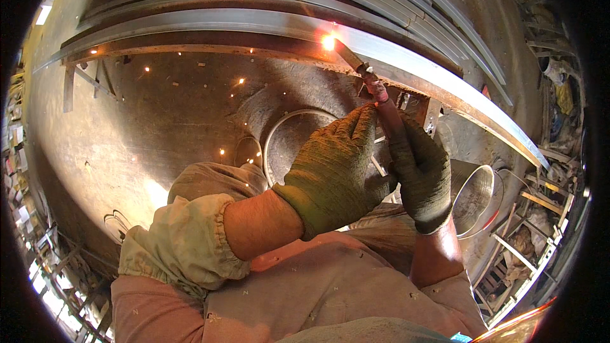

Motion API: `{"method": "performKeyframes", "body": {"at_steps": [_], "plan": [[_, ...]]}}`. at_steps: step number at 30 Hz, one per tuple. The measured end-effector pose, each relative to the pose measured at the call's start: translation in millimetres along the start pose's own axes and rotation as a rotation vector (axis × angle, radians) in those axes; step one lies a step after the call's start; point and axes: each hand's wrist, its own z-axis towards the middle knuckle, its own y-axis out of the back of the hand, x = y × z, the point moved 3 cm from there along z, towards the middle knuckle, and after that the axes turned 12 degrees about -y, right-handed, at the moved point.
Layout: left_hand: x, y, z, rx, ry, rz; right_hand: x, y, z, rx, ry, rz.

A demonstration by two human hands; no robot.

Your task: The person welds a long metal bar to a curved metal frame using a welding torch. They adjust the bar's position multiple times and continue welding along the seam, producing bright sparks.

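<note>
Orange sparks (241,81) dot the left, under the long silver metal bar (210,21). The welding torch (375,87) glows at its tip, by the bar. Your gloved left hand (337,170) bends beside it; I can't tell if it squeezes. Your gloved right hand (422,178) wraps around the torch.

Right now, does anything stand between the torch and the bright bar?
Nothing visible does: only a glow shows between the torch and the bright bar. It hides whether they touch.
</note>
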Motion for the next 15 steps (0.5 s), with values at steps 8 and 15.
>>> {"method": "performKeyframes", "body": {"at_steps": [8,15], "plan": [[2.8,-1.3,-4.3,0.071,-0.003,0.102,5.8,-2.4,2.4,0.059,-0.023,0.087],[2.2,-0.6,-4.9,0.023,-0.034,0.133,4.0,-1.9,4.1,0.022,0.110,-0.065]]}}
